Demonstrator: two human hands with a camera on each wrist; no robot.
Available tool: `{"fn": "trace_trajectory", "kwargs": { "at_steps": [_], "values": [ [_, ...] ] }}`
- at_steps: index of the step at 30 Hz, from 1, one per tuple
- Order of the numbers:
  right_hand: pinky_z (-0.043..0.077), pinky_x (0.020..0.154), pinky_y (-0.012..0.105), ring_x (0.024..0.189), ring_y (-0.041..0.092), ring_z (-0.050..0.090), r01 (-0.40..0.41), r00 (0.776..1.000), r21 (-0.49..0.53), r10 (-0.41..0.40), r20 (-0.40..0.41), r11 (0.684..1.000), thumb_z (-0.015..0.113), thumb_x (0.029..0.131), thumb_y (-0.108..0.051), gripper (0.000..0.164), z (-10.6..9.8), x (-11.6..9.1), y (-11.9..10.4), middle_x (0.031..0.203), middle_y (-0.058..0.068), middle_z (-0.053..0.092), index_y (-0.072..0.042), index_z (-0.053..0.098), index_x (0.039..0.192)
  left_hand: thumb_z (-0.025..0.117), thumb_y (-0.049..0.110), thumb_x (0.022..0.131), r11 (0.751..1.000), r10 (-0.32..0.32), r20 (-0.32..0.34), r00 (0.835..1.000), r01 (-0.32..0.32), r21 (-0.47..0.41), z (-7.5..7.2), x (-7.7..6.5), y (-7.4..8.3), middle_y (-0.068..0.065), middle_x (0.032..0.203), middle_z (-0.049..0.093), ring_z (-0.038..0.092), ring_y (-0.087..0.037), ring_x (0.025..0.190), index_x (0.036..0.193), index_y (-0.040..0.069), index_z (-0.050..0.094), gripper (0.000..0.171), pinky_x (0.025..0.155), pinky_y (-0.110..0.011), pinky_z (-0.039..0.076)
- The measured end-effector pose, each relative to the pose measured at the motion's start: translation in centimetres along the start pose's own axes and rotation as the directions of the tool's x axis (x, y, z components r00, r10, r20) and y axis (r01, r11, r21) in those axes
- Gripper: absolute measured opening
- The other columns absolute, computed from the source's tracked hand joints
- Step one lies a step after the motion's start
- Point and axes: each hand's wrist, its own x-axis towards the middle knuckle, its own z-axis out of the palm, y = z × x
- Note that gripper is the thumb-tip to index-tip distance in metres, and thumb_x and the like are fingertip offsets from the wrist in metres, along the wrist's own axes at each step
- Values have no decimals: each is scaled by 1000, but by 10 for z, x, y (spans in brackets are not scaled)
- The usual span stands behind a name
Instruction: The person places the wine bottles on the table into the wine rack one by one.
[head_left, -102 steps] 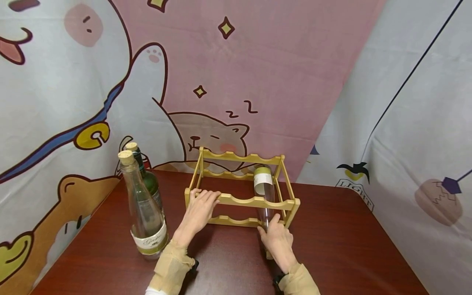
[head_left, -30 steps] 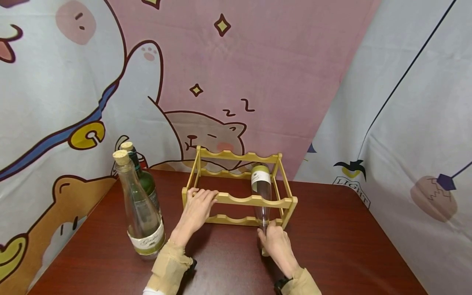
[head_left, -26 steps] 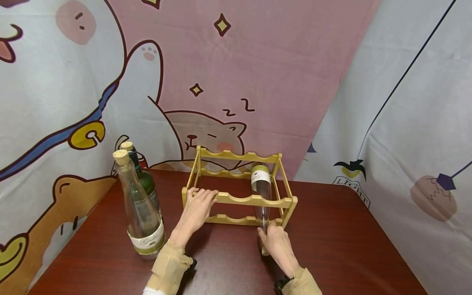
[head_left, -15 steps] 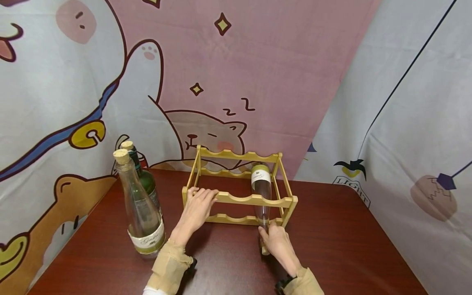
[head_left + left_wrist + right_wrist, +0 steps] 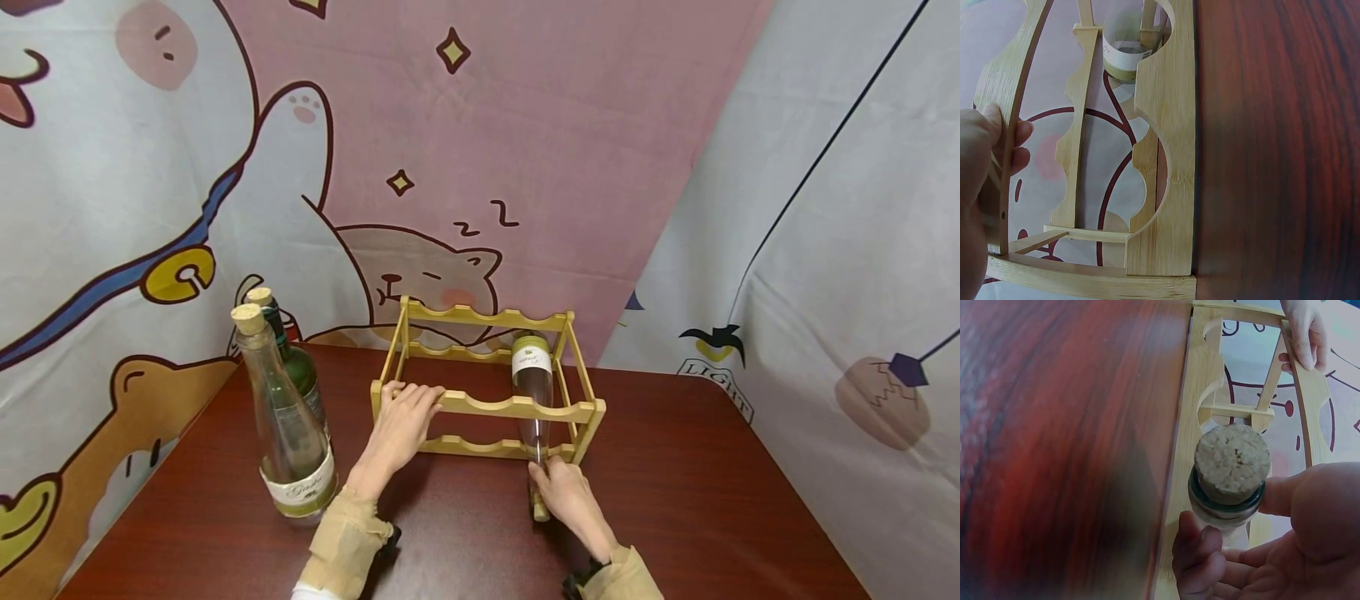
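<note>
A two-tier wooden wine rack (image 5: 487,407) stands on the table. My left hand (image 5: 402,425) grips its top front rail near the left end; the left wrist view shows fingertips curled behind the rail (image 5: 1007,87). A clear wine bottle (image 5: 532,383) with a white and green label lies in the lower tier's right part, base toward the wall. Its neck juts out past the lower front rail. There my right hand (image 5: 572,498) holds the neck, thumb on one side and fingers on the other. In the right wrist view, the cork (image 5: 1232,459) faces the camera.
Left of the rack stand a corked clear bottle (image 5: 288,417) and, behind it, a corked green bottle (image 5: 302,371), both upright. A cartoon-printed cloth (image 5: 570,167) hangs behind the dark red wooden table (image 5: 697,500).
The lying bottle's label has turned, bringing its small green emblem into view. My right hand has shifted slightly to the right at the neck, and the cork end shows more. The left hand stays put.
</note>
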Motion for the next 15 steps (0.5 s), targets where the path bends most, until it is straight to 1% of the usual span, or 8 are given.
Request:
{"fn": "trace_trajectory", "kwargs": {
  "at_steps": [4, 8, 15],
  "values": [
    [40, 53, 32, 59, 16, 47, -8, 1000, 17, 8, 12, 1000, 56, 93, -27, 28, -1, 0, 1, 62, 0, 46, -7, 55, 74, 60, 16, 89, 1000, -1, 2, 1000, 1, 3, 0, 0, 0, 0, 84, 67, 60, -18, 77, 107, 9, 63, 19, 90, -46, 35],
    [36, 52, 30, 57, 15, 44, -18, 999, 33, 17, 29, 999, 54, 94, -27, 29, -2, 0, 1, 61, -2, 41, -8, 53, 73, 61, 16, 89, 1000, 1, -1, 1000, -1, 11, 0, 0, 0, 1, 84, 67, 60, -17, 77, 106, 9, 63, 18, 90, -45, 35],
    [37, 55, 31, 60, 18, 46, -65, 997, 69, 62, 51, 995, 53, 94, -28, 29, -1, 0, 3, 62, 0, 42, -7, 53, 74, 63, 15, 88, 1000, 2, -7, 1000, -2, 20, 0, 0, 0, 1, 84, 67, 60, -17, 77, 105, 9, 64, 18, 90, -45, 36]
  ]
}}
